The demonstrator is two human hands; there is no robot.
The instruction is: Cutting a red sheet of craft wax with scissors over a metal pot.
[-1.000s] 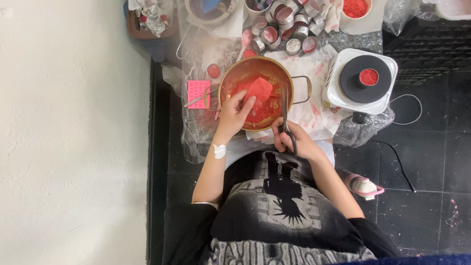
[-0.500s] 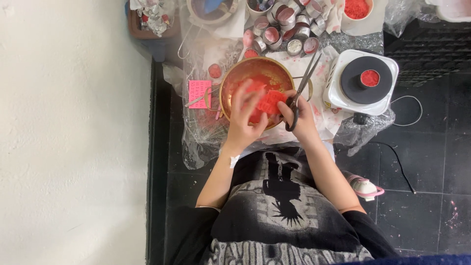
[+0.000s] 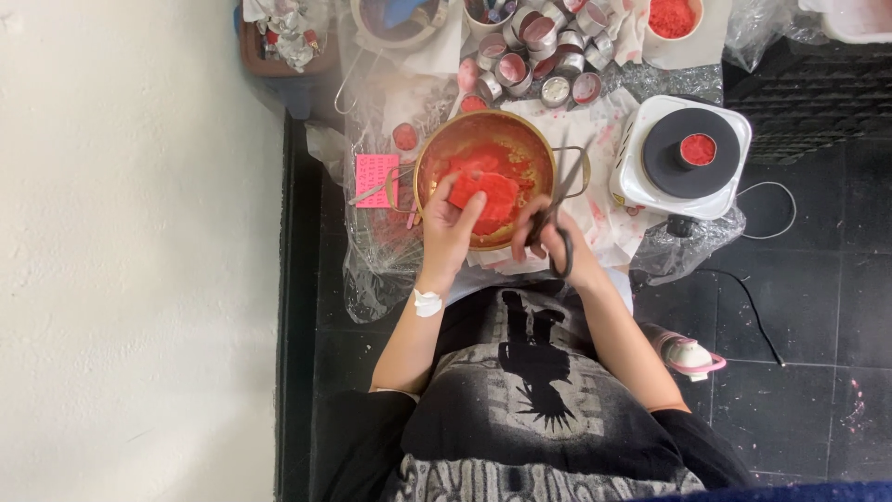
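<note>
The left hand (image 3: pixel 452 223) is closed on a red slab (image 3: pixel 491 193), fingers curled over its near-left edge, holding it over the brass pot (image 3: pixel 437 149). The right hand (image 3: pixel 557 244) grips black scissors (image 3: pixel 556 209) by the loops, blades pointing far and slightly parted, just right of the slab.

The slab looks like wax: light, fairly stiff yet likely to crumble or snap at a thin edge, and perhaps greasy to the touch. A hold across a broad edge, as the left hand has now, seems the safest. More red bits lie in the pot below it.

Around: a pink sheet (image 3: pixel 376 179) left of the pot, a cluster of small metal cups (image 3: pixel 539 51) far behind it, and a white hotplate (image 3: pixel 683 158) with a small red tin on top to the right. Crinkled plastic wrap (image 3: pixel 372 270) covers the surface. The pot's right handle sits close to the scissors' blades.
</note>
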